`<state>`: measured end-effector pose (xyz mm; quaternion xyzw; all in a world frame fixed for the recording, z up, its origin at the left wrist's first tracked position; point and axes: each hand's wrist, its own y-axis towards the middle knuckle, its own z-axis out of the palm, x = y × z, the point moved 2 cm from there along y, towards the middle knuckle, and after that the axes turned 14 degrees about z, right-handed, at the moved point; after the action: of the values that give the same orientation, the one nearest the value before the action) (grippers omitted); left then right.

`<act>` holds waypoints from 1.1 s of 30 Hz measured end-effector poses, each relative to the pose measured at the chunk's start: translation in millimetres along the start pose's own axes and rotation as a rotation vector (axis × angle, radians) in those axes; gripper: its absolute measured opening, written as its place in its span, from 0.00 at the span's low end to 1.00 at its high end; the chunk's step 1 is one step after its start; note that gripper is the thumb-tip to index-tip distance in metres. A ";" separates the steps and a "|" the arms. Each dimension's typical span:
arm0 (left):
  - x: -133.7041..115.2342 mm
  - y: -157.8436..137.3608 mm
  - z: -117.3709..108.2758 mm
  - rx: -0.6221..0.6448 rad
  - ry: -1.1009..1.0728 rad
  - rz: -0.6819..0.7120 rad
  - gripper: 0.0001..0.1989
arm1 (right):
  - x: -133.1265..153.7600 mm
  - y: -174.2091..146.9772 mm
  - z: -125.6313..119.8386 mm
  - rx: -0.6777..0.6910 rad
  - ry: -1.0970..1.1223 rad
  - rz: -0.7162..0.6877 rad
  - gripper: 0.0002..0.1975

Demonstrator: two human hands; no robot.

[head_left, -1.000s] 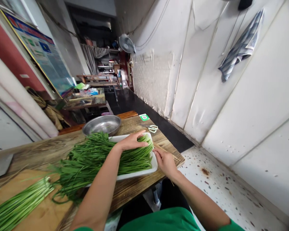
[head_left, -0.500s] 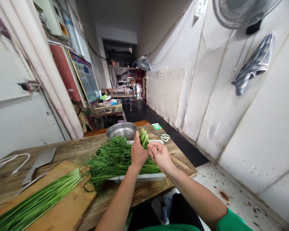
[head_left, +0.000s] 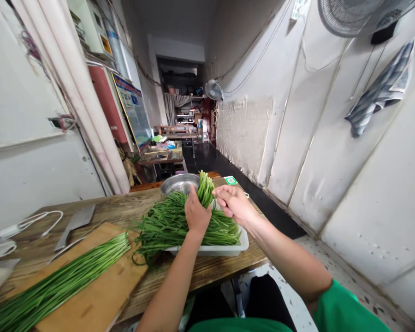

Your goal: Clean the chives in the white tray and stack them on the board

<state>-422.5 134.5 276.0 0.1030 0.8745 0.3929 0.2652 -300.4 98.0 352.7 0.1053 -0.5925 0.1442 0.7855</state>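
My left hand [head_left: 198,216] is wrapped round an upright bunch of garlic chives [head_left: 206,190], its pale cut ends pointing up. Just right of those ends, my right hand [head_left: 235,202] is closed in a pinch; whatever its fingertips hold is too small to make out. Beneath both hands, more garlic chives [head_left: 166,226] fill a white tray [head_left: 224,250] and spill over its left side.
On the left, a wooden cutting board [head_left: 90,306] carries a long bundle of chives [head_left: 69,279], with a cleaver [head_left: 76,221] beyond it. A metal bowl [head_left: 178,183] stands behind the tray. Scissors [head_left: 246,195] are mostly hidden behind my right hand.
My right hand has moved a little right, leaving a wider gap from my left hand. More of the upright bunch shows. The whole view has shifted, with the table things appearing farther right.
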 end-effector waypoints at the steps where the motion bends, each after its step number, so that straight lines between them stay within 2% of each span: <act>1: -0.5 -7.2 -1.2 -0.025 0.054 0.005 0.42 | 0.7 4.1 -1.3 0.002 0.006 0.003 0.10; 3: -5.3 -25.9 -2.8 -0.049 0.091 0.102 0.39 | 1.4 13.8 -4.5 -0.002 0.021 0.009 0.09; 4: -9.6 -36.1 -2.1 -0.011 0.057 0.222 0.36 | 1.7 18.5 -6.2 -0.004 0.026 0.018 0.08; 7: -26.0 -63.8 7.0 0.295 -0.103 0.735 0.26 | 3.7 28.2 -10.1 0.000 0.019 0.062 0.06; 9: -31.5 -71.1 14.4 0.389 -0.106 0.859 0.25 | 5.4 29.8 -11.0 0.008 0.003 0.077 0.06; 11: -32.7 -67.7 21.7 0.365 -0.046 0.799 0.25 | 6.9 28.6 -11.1 0.013 -0.008 0.077 0.06; 15: -26.0 -49.0 37.7 0.327 0.121 0.456 0.33 | 7.2 24.6 -10.7 0.008 -0.022 0.093 0.04; 17: -20.4 -39.6 48.5 0.375 0.189 0.325 0.36 | 6.4 23.5 -10.1 0.007 -0.031 0.097 0.03; 20: -9.5 -29.1 68.2 0.498 0.255 0.226 0.34 | 5.7 22.6 -7.9 0.017 -0.058 0.077 0.03; 22: -0.6 -27.7 81.0 0.628 0.280 0.177 0.33 | 6.1 22.0 -6.1 0.010 -0.085 0.048 0.03; 24: 7.6 -32.5 91.6 0.828 0.268 0.144 0.34 | 7.4 21.3 -4.1 -0.009 -0.107 0.014 0.03; 27: 15.3 -44.6 98.9 1.049 0.218 0.097 0.39 | 10.7 21.5 0.5 -0.015 -0.144 -0.011 0.03; 30: 15.0 -52.9 98.5 1.042 0.210 0.082 0.40 | 16.8 25.3 8.5 0.014 -0.170 -0.019 0.03; 33: 8.7 -54.3 95.1 0.904 0.255 0.144 0.37 | 25.9 31.8 18.7 0.047 -0.152 0.009 0.03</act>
<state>-376.5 161.6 180.0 0.2193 0.9740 -0.0002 0.0562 -321.8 124.1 382.7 0.1319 -0.6475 0.1531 0.7348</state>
